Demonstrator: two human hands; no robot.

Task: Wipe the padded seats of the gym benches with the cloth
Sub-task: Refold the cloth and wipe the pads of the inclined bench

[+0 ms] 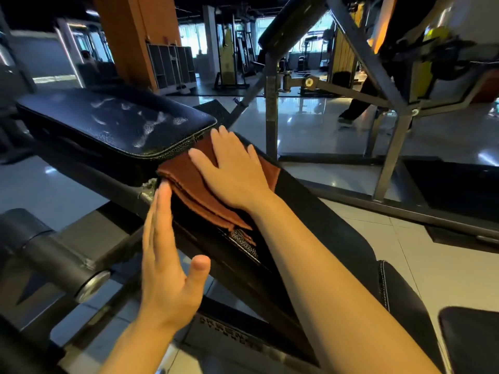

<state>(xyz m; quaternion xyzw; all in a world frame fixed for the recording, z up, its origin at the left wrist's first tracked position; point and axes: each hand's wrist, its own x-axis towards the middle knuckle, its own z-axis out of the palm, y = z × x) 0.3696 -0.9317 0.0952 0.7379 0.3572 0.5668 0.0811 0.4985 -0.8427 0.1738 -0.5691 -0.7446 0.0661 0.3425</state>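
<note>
Currently the brown cloth [216, 184], folded into several layers, is pressed flat on the upper end of the long padded back pad [310, 225], just beside the gap where that pad meets the seat pad [113, 122]. It is held down by the right hand [232, 171], whose fingers are spread and straight, palm on the fabric; nothing is gripped. The left hand [167, 255] is released too, fingers extended together, its fingertips touching the near edge of the back pad beside the cloth, apparently steadying it.

The step in hand is judged to be the wiping of the back pad at its top end. The seat pad beyond carries pale smears and streaks, so it is judged not yet cleaned. A push of the cloth across the gap onto that pad would be called for next, with flat pressure kept so the folded layers do not slide apart or catch in the hinge hardware [147, 188] between the pads.

No container is seen close at hand; open-fronted cubby shelves [171, 67] stand well apart in the background, and their contents are too blurred to tell. Another machine frame [378, 85] rises to the right on the glossy floor [310, 122].
</note>
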